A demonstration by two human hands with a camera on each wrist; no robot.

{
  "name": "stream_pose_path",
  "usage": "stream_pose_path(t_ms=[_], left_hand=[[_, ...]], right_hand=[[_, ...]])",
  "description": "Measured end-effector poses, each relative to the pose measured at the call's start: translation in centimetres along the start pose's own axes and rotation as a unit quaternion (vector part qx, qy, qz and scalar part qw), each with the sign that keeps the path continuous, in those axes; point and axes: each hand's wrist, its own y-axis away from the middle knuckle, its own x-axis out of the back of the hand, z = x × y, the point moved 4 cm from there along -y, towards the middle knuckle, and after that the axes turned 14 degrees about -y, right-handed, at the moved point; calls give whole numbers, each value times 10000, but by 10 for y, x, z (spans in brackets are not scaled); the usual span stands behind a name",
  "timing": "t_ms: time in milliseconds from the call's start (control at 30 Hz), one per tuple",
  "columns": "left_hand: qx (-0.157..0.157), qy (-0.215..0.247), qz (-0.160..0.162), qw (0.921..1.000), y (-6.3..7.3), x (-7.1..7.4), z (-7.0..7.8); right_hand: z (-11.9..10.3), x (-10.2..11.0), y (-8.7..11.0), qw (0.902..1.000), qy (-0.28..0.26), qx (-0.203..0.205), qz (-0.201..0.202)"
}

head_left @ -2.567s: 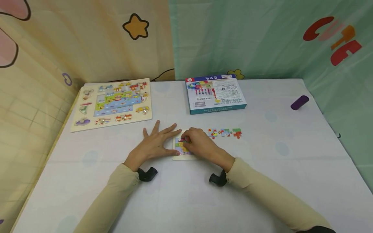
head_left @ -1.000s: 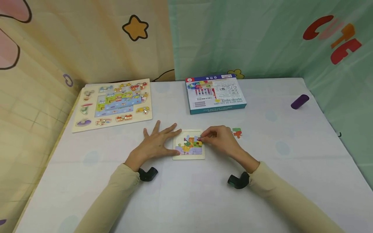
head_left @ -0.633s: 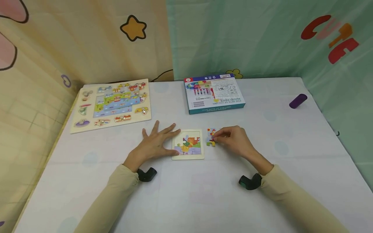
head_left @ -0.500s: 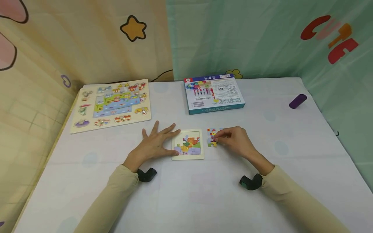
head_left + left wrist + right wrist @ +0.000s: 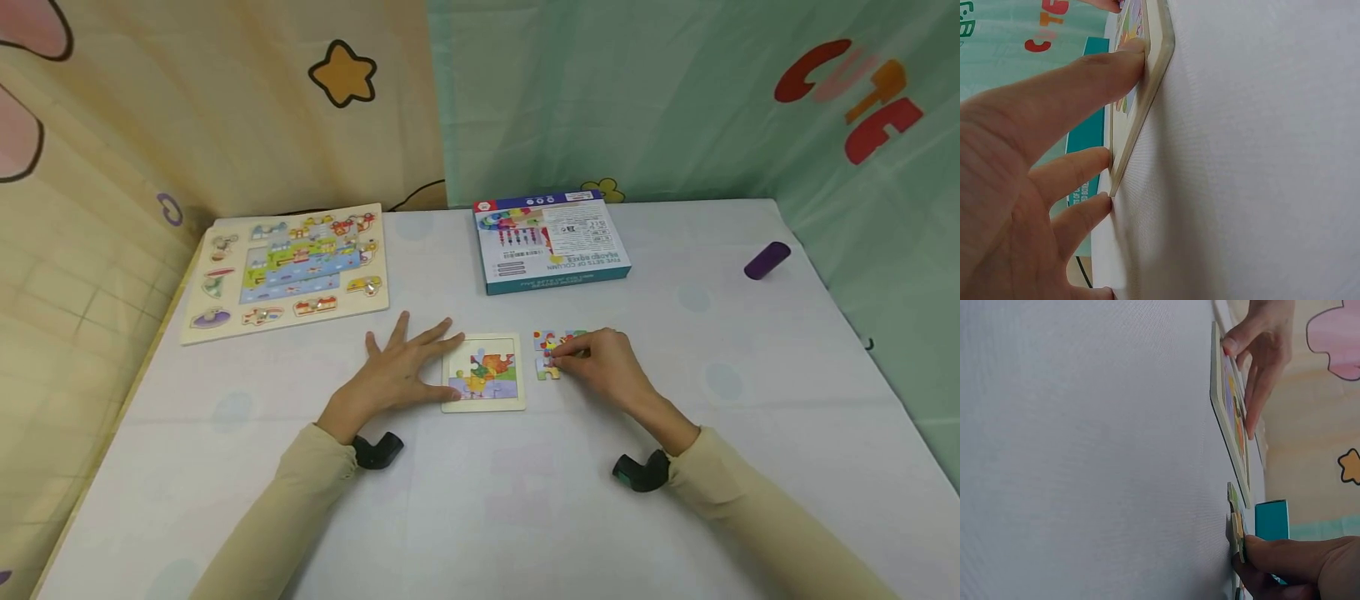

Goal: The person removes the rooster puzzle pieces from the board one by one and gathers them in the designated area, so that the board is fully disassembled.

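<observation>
My left hand lies with fingers spread at the left side of a small wooden jigsaw tray. Its thumb rests on the tray's lower left edge, as the left wrist view shows too. Several pieces sit in the tray's lower part and middle; bare wood shows along the top and upper left. Just right of the tray, my right hand pinches a jigsaw piece between thumb and fingertips, low by the table. Beyond it is a row of loose jigsaw pieces, partly hidden by the hand.
A large wooden knob puzzle board lies at the back left. A flat teal-and-white box sits at the back middle, a purple cylinder at the far right. Curtains hang behind the table.
My right hand has gone from over the tray to the table on its right, carrying the pinched jigsaw piece to beside the loose ones. The left hand has stayed on the tray's edge.
</observation>
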Motion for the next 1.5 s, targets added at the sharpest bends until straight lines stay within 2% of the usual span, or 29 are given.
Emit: stream_pose_path(t_ms=[167,533,833,1067,1333,1500], left_hand=[[0,2,-13,10000,0,-1,0],[16,35,12,10000,0,-2,-1],[42,8,-39,10000,0,-1,-2],[40,-19,-36,10000,0,-1,-1],[26,-44,-97,9999,0,-2,0],[31,-104,-82,9999,0,-2,0]], right_hand=[[-3,-3,1,9999,53,-52,117],[-5,-8,3,9987,146,438,238],[-6,-7,2,9979,223,577,204],[-11,-4,0,9978,56,619,225],[-22,-20,-7,9982,-118,594,-20],[-30,-33,-11,9970,-68,751,-188]])
